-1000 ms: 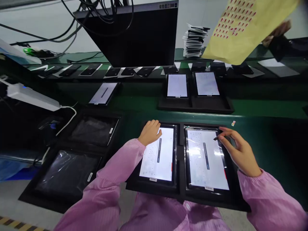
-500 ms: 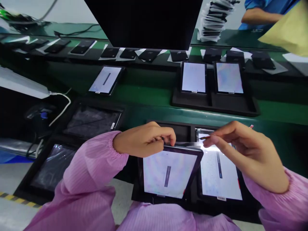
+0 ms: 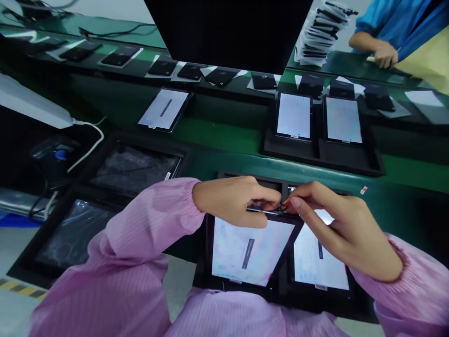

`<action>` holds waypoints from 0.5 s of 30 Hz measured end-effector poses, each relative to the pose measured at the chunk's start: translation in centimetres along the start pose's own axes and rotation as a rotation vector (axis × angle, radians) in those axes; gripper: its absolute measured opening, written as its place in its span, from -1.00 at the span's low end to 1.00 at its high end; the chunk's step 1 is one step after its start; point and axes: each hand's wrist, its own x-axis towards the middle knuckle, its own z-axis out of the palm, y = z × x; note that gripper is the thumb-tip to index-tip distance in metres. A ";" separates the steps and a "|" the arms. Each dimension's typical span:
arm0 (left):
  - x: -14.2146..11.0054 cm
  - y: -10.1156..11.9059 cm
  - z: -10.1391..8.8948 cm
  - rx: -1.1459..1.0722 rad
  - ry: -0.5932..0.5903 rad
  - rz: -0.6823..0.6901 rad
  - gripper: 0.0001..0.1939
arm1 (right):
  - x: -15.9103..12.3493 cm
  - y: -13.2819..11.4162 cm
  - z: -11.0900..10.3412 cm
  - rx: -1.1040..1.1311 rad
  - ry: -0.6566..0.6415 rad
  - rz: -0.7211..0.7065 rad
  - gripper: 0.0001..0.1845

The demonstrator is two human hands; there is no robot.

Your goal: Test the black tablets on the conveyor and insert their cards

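A lit tablet is tilted up over the near black tray, its far edge gripped by the left hand. A small tab at that edge is pinched by the right hand. Just right, a second lit tablet lies flat in the same tray.

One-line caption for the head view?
Left hand tilts a lit tablet up from its tray; right hand pinches at its top edge.

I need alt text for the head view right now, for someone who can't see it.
Two hands in pink sleeves meet at the raised top edge of a lit black-framed tablet tilted up out of a black foam tray: the left hand grips the edge, the right hand pinches a small red tab there. A second lit tablet lies flat alongside.
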 end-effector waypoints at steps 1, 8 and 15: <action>0.3 -0.2 0.0 -0.011 -0.034 -0.001 -0.92 | 0.0 0.0 0.0 -0.005 -0.003 0.004 -0.90; -0.3 -1.3 -0.2 -0.239 0.161 -0.107 -0.77 | 1.7 0.2 0.8 0.016 -0.054 0.000 -0.88; -3.7 -1.3 1.9 -0.467 0.598 -0.387 -0.88 | 4.6 -0.4 3.2 -0.001 -0.158 -0.148 -0.88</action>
